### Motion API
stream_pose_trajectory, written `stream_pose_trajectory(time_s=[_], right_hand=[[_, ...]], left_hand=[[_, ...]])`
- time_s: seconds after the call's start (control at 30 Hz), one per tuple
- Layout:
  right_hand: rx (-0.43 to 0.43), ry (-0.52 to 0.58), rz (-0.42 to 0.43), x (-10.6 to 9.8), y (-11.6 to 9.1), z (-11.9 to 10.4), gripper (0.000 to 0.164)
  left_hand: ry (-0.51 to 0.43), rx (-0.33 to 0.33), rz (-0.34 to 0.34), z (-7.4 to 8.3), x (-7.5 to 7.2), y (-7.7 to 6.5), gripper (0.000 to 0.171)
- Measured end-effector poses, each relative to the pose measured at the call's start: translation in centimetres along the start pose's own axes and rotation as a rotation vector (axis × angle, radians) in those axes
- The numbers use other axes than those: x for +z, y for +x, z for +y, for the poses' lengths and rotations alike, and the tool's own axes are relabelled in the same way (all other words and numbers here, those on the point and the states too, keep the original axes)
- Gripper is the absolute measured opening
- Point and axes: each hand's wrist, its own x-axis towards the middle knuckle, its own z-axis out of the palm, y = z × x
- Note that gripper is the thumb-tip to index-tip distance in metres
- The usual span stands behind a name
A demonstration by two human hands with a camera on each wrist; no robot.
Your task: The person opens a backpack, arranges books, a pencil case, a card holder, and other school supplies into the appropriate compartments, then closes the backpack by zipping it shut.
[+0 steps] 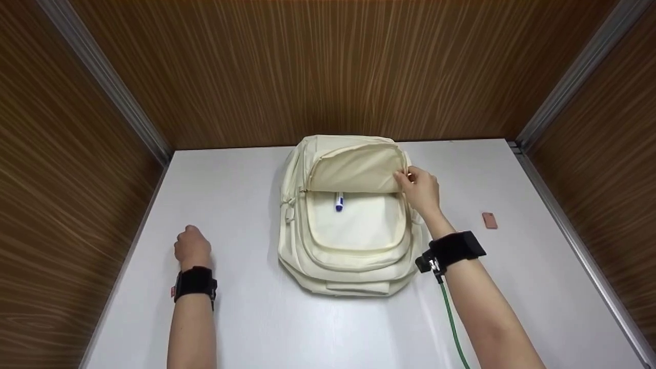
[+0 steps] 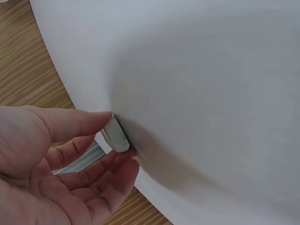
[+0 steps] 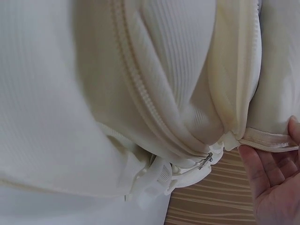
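A cream backpack point(image 1: 359, 277) lies on the white table, its front pocket unzipped and the flap point(image 1: 359, 166) folded back. With thumb and fingers, my right hand point(image 1: 422, 190) pinches the flap's right edge; the right wrist view shows the fingers point(image 3: 255, 164) on its zipper trim. A white marker with a blue cap point(image 1: 339, 202) lies in the pocket opening, its upper end hidden by the flap. Left of the backpack, my left hand point(image 1: 192, 247) pinches a small pale block with rounded corners point(image 2: 116, 135), seen only in the left wrist view; its kind is unclear.
A small pink block point(image 1: 489, 220) lies on the table point(image 1: 246, 328) right of the backpack. Wood-patterned panels point(image 1: 338, 72) enclose the back and both sides. A green cable point(image 1: 453, 323) runs from the right wrist camera along the forearm.
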Motion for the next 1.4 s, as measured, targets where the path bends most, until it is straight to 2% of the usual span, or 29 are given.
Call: stream_pose_trajectory(time_s=[0.2, 0.37, 0.5, 0.73, 0.9, 1.0, 1.13, 1.4], right_hand=[[0.011, 0.004, 0.007, -0.1, 0.1, -0.1, 0.031], [0.018, 0.001, -0.004, -0.2, 0.2, -0.1, 0.031], [0.023, -0.002, -0.015, -0.1, 0.2, -0.1, 0.032], [0.018, 0.001, 0.000, -0.1, 0.3, 0.0, 0.031], [0.014, -0.002, 0.012, -0.2, 0.4, 0.2, 0.030], [0.018, 0.005, 0.015, -0.3, 0.4, 0.2, 0.030], [0.017, 0.008, 0.012, -0.2, 0.3, 0.1, 0.030], [0.017, 0.007, 0.000, -0.2, 0.2, 0.0, 0.030]], left_hand=[[-0.079, 0.103, 0.098, 1.8, 0.6, -0.7, 0.018], [-0.139, 0.230, 0.198, 4.7, 1.5, -1.9, 0.014], [-0.149, 0.321, 0.273, 7.4, 2.0, -3.2, 0.021], [-0.194, 0.449, 0.330, 11.5, 2.3, -5.9, 0.025], [-0.245, 0.591, 0.361, 14.0, 2.4, -7.6, 0.023], [-0.283, 0.700, 0.362, 15.3, 2.8, -8.4, 0.021], [-0.305, 0.825, 0.328, 16.7, 3.6, -9.5, 0.020], [-0.265, 0.952, 0.228, 19.3, 4.8, -11.2, 0.020]])
